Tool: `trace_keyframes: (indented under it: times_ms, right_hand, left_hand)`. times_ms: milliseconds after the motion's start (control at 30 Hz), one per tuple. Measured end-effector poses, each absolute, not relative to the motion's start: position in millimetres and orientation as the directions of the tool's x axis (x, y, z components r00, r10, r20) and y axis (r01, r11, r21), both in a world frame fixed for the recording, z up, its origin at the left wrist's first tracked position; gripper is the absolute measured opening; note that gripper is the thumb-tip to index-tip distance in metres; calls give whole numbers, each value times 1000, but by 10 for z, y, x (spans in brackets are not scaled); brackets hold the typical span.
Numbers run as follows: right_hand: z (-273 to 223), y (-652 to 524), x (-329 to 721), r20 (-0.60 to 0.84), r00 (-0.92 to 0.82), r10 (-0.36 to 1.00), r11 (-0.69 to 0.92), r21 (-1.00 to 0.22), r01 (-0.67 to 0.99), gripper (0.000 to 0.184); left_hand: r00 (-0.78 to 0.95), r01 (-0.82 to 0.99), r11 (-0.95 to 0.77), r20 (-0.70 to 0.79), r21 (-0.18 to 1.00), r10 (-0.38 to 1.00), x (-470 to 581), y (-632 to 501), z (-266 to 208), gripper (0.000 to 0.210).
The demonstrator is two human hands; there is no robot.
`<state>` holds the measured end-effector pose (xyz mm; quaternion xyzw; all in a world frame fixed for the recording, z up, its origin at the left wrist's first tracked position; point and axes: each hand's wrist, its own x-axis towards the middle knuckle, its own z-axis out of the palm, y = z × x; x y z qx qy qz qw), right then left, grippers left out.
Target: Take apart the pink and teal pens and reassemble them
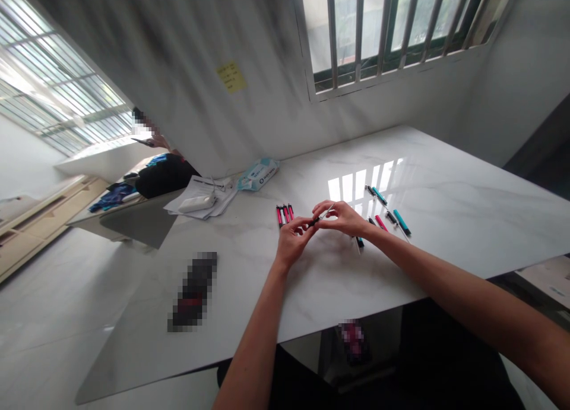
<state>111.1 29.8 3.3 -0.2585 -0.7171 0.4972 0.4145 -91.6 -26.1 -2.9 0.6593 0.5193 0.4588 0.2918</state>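
1. Thin pen part [324, 214], pinched at both ends above the marble table [445, 208]; long axis tilted, rising rightward.
2. Left hand [294, 239] grasping lower end; right hand [341, 217] grasping upper end; equally near.
3. Assembled red pens [285, 214] just left; teal pen parts [392, 211] right.

White marble desk [445, 178]. Carrying pink pens [285, 214], teal pens [401, 221], wipes pack [258, 174], papers [202, 199]. Blurred dark object [193, 291] near front edge.

Pen [321, 215] between both hands, over table [445, 178]
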Motion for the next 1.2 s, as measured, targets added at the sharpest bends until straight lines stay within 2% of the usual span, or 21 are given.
trace_keyframes:
  times_ms: [133, 233, 300, 367, 500, 633, 867, 1200]
  right_hand:
    - [126, 346, 1204, 334, -418, 845, 255, -938, -236, 26]
    - [176, 417, 1307, 310, -295, 904, 183, -904, -387, 28]
    - [168, 470, 1359, 272, -254, 928, 151, -898, -412, 30]
    - [129, 514, 1382, 261, -231, 937, 174, -925, -339, 35]
    - [56, 535, 1372, 335, -238, 912, 336, -941, -36, 45]
    - [72, 501, 1365, 410, -258, 875, 458, -873, 167, 34]
    - [75, 506, 1362, 409, -232, 883, 449, -879, 158, 16]
    - [86, 453, 1328, 410, -285, 866, 461, -876, 140, 17]
  left_hand:
    - [15, 482, -284, 317, 829, 948, -951, -255, -27, 24]
    - [-94, 574, -245, 360, 782, 928, -1004, -252, -3, 19]
    - [-160, 603, -212, 376, 769, 913, -1045, -245, 13, 17]
    - [-194, 599, -205, 389, 774, 901, -1079, -234, 21, 17]
    - [-210, 578, -247, 435, 778, 876, -1110, -221, 9, 20]
    - [-218, 614, -224, 436, 757, 873, -1121, -228, -6, 16]
    - [-218, 637, -209, 434, 742, 874, -1139, -229, -24, 16]
    - [-182, 651, -222, 433, 726, 882, -1088, -254, 6, 16]
